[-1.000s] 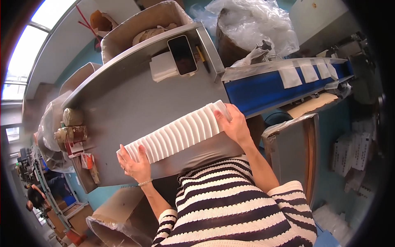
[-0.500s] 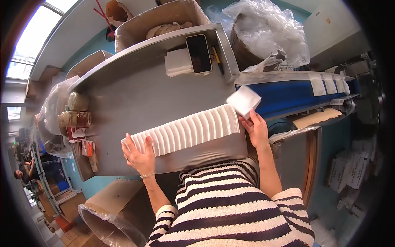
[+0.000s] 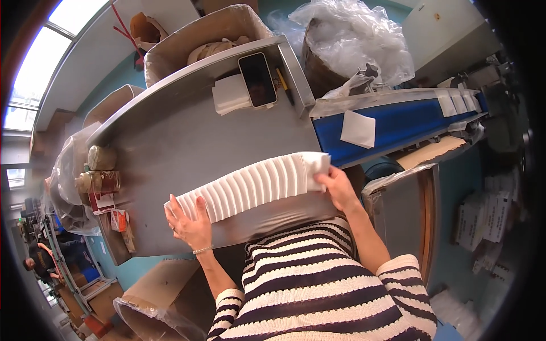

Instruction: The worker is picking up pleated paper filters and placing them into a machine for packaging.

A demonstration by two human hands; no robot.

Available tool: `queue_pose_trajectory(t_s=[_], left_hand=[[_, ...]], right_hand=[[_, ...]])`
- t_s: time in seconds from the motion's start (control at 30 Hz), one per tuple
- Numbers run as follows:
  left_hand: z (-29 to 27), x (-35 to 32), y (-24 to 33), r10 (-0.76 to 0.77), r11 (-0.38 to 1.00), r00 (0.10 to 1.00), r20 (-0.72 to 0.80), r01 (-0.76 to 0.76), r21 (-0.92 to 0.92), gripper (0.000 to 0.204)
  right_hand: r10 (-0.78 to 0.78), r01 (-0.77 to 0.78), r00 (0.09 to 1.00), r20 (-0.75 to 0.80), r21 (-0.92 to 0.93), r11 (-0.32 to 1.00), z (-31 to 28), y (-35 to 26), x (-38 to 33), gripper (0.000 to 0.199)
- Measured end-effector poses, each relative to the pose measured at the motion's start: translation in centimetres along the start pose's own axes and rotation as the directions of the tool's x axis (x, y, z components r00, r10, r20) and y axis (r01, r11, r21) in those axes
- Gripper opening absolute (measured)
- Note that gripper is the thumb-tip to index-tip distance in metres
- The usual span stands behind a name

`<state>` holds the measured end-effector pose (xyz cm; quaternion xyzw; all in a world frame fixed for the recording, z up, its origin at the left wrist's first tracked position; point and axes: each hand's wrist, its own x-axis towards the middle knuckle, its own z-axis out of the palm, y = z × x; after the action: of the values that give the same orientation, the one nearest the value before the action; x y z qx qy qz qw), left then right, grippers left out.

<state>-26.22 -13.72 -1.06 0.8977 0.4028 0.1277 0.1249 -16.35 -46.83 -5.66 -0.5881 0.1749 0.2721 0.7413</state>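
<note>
White folded sheets (image 3: 250,184) sit pressed between our flat open left hand (image 3: 190,224) and curled right hand (image 3: 336,187), the cardboard box's (image 3: 187,42) contents unclear.

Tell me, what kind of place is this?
Probably a small packing workshop: a blue conveyor belt carries white paper pieces, a row of stacked white sheets lies on a steel worktable, and cardboard boxes stand around.
</note>
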Motion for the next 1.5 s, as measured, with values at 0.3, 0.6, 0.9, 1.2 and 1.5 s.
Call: queue_pose_trajectory(t_s=[0.3, 0.6, 0.9, 1.2, 1.5], left_hand=[[-0.7, -0.5, 0.8, 0.07, 0.995, 0.997, 0.031, -0.067, -0.077, 0.082], [-0.6, -0.4, 0.7, 0.14, 0.982, 0.989, 0.047, -0.132, -0.132, 0.085], [-0.1, -0.6, 1.1, 0.11, 0.989, 0.994, 0.015, -0.108, -0.1, 0.086], [-0.6, -0.8, 2.6, 0.171, 0.982, 0.985, 0.032, -0.169, -0.079, 0.078], [0.2, -0.8, 2.1, 0.176, 0.978, 0.984, 0.013, -0.173, -0.115, 0.084]], right_hand=[[-0.3, 0.273, 0.954, -0.027, -0.345, 0.898, 4.4, -0.8, 0.8, 0.046], [-0.073, 0.091, 0.986, -0.149, 0.113, 0.989, -0.6, -1.7, 1.3, 0.039], [0.082, -0.075, 0.995, 0.05, -0.136, 0.988, 1.1, -1.5, -0.4, 0.035], [-0.284, 0.239, 0.959, -0.001, -0.533, 0.811, 4.5, -1.9, 0.0, 0.047], [0.082, -0.084, 0.994, 0.067, 0.017, 0.996, -0.4, -1.2, -0.2, 0.034]])
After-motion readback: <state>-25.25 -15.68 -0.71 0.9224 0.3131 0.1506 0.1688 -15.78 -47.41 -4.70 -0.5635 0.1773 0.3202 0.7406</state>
